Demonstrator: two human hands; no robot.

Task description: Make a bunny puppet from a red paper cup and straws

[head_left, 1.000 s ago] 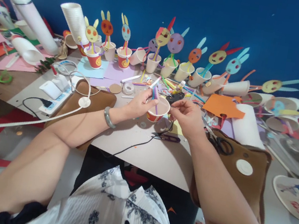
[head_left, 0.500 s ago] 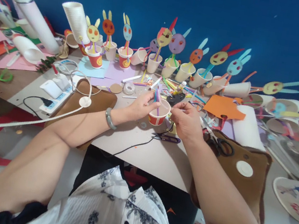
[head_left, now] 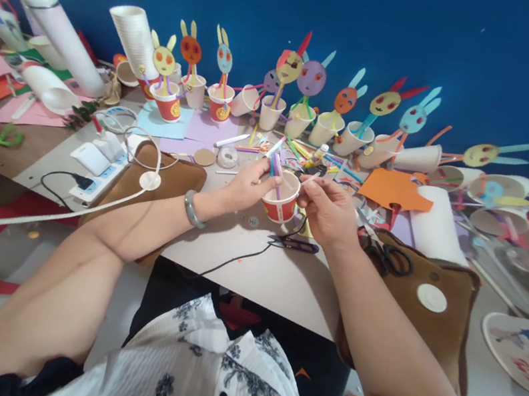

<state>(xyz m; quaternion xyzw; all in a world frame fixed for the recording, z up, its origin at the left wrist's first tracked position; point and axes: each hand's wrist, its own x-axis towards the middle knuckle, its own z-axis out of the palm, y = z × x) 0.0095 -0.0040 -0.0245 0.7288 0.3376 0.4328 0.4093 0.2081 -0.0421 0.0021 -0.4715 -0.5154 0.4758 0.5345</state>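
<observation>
A red and white paper cup is tilted near the middle of the table, its mouth facing up. My left hand is closed on the cup's left rim, and purple and blue strips stand between its thumb and fingers. Right of the cup, my right hand is pinched around a small pale piece close to the rim. What that piece is cannot be made out. Below the cup lie a round "Hi" sticker and purple thread snips.
Cups with paper rabbit figures line the blue wall. Black scissors rest on a brown cushion at the right. A power strip and white cable are at the left. Pens, tape and scraps lie behind the cup.
The cup has tilted slightly and shifted a little left. My right hand has turned at the fingers, and a pale piece now shows in its pinch.
</observation>
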